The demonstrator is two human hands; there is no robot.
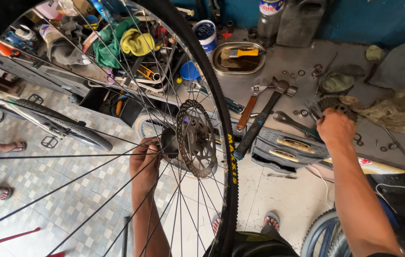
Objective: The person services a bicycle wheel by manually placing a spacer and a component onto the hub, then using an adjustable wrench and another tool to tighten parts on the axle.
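Bare forearms, grey flip-flops (271, 220)

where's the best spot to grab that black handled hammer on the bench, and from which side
Probably the long black handle of the hammer, about midway, coming from the near edge of the workbench. The handle lies bare and slants toward that edge; the steel head sits farther back between a wrench and a spanner.

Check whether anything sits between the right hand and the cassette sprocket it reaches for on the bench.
Nothing visible does. The right hand is already at the sprocket cluster on the workbench. The left hand is at the wheel hub, behind the spokes.
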